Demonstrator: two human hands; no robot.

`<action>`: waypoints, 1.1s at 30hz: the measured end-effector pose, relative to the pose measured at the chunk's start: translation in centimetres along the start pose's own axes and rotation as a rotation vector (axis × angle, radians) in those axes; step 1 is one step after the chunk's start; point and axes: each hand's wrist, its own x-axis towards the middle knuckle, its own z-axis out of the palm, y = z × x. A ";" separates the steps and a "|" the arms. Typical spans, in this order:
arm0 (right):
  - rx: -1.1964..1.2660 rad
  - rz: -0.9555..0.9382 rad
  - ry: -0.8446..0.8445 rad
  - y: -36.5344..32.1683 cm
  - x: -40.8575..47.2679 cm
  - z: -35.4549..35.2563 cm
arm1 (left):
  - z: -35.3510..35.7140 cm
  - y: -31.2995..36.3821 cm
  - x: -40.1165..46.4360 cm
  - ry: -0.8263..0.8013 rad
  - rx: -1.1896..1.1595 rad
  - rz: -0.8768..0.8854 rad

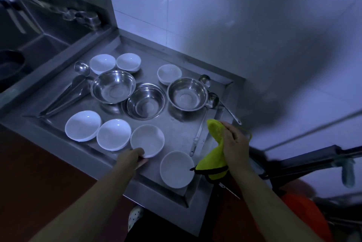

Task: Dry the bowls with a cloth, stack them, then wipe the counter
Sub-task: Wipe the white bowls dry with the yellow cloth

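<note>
Careful: your left hand (135, 156) only pinches the rim of a white bowl (147, 141) near the bench's (176, 128) front edge, and wet china can slip. Your right hand (234, 142) clutches the cloth (213, 155) at the right edge, beside ladles (203, 122) it could snag.

Bowls (147, 141) on counter (177, 130), sink (39, 46) left.
</note>
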 end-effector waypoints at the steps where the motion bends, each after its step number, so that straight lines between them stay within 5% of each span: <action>1: 0.004 -0.002 0.013 -0.2 -0.1 0.1 | -0.1 0.7 -0.1 -0.034 0.039 0.015; 8: -0.064 -0.056 0.038 -3.2 -0.5 1.0 | 1.0 7.8 -2.0 -0.257 0.397 0.386; 13: -0.135 -0.114 0.036 -6.2 -1.2 2.5 | 3.3 12.7 -5.2 -0.285 0.977 0.939; 18: -0.284 -0.312 0.001 -8.1 -1.2 3.6 | 4.3 16.4 -9.0 -0.270 1.165 1.369; 26: -0.564 -0.915 0.030 -14.5 0.2 6.0 | 5.0 21.2 -15.1 -0.405 0.910 1.408; 33: -0.873 -1.403 0.303 -18.0 3.9 7.5 | 6.2 22.5 -18.5 -0.296 0.825 1.467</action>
